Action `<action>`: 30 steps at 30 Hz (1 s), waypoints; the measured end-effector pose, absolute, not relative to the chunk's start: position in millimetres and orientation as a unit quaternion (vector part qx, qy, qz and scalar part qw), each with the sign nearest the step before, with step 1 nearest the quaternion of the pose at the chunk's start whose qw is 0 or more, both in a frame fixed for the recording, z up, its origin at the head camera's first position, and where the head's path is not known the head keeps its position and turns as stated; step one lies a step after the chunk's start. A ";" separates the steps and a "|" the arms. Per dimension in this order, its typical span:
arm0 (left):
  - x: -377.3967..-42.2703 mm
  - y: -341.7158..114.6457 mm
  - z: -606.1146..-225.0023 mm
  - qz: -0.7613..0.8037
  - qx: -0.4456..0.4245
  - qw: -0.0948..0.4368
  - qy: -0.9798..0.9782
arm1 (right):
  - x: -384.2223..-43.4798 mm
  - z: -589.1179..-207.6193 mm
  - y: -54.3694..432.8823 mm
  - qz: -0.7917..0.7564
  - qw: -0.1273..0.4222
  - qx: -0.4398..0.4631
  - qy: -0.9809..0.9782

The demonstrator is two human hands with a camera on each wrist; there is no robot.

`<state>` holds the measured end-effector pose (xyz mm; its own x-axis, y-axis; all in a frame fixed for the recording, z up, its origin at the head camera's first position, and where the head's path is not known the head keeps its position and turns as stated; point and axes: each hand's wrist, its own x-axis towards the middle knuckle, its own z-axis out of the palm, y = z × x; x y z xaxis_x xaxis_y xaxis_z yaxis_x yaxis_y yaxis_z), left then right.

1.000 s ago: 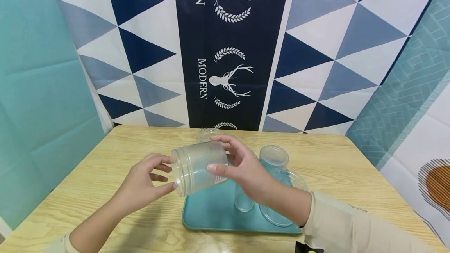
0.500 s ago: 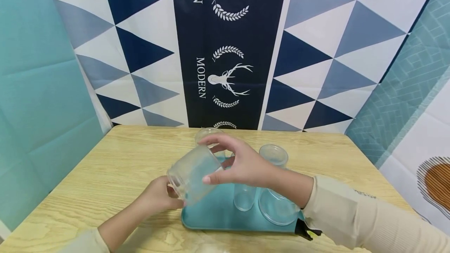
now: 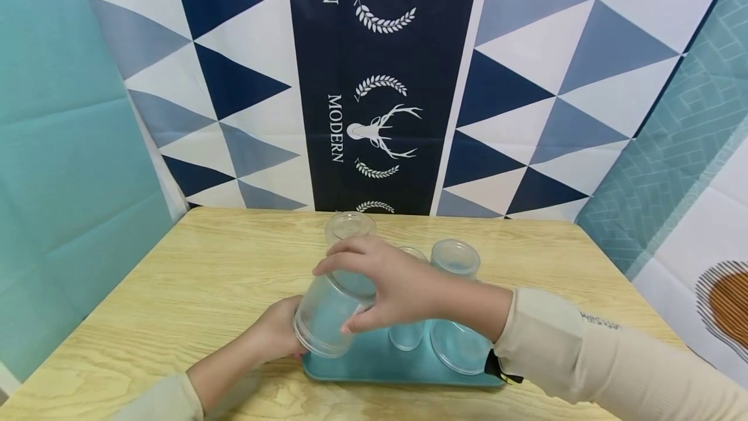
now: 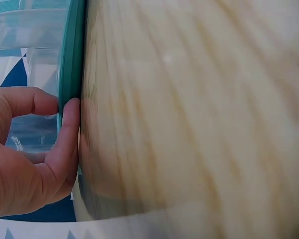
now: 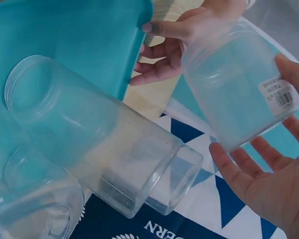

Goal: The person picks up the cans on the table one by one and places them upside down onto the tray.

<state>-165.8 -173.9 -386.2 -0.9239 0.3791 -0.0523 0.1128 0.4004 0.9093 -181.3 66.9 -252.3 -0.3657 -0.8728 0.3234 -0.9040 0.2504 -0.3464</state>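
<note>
My right hand (image 3: 403, 278) holds a clear plastic jar (image 3: 330, 320) around its base, tilted with the mouth downward to the left, above the tray's left part. A label with a barcode (image 5: 279, 97) shows on the jar in the right wrist view. Behind the jar, my left hand (image 3: 274, 330) is at the left edge of the teal tray (image 3: 374, 372). In the left wrist view, thumb and finger of the left hand (image 4: 30, 154) pinch the tray's rim (image 4: 72, 55). The right wrist view shows its thumb on the rim too, other fingers spread below.
On the tray stand several more clear containers: a tall jar (image 3: 407, 336), a wider one (image 3: 461, 353) partly behind the right forearm, one at the back right (image 3: 456, 255) and one at the back left (image 3: 350, 223). The wooden table (image 3: 234, 245) extends around the tray.
The left hand has gone from beside the jar's mouth down to the tray's edge and now pinches it. The right hand has tipped the jar further, mouth downward.
</note>
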 end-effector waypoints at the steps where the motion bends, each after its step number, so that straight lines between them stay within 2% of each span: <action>1: -166.2 -174.0 -386.1 0.529 0.151 0.132 0.825 | -181.6 -253.7 66.4 0.226 0.039 0.568 -0.790; 7: -167.0 -175.0 -383.9 0.545 0.158 0.167 0.806 | -179.8 -259.7 62.2 0.103 0.058 0.579 -0.807; 13: -165.3 -174.2 -380.7 0.558 0.134 0.184 0.798 | -175.6 -267.6 55.7 -0.003 0.047 0.565 -0.824; 19: -163.5 -174.4 -380.7 0.558 0.119 0.192 0.799 | -172.0 -279.1 49.2 -0.065 0.041 0.560 -0.825; 25: -162.5 -174.6 -380.7 0.560 0.117 0.194 0.797 | -174.1 -284.8 36.3 -0.098 0.003 0.545 -0.832; 30: -163.0 -173.1 -381.4 0.563 0.117 0.197 0.794 | -175.3 -290.3 25.3 -0.129 0.007 0.542 -0.830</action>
<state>-163.0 -173.1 -381.4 -0.8945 0.4086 -0.1814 -0.0363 0.3381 0.9404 -175.3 25.3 -290.3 -0.4126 -0.9019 -0.1279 -0.8981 0.3793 0.2228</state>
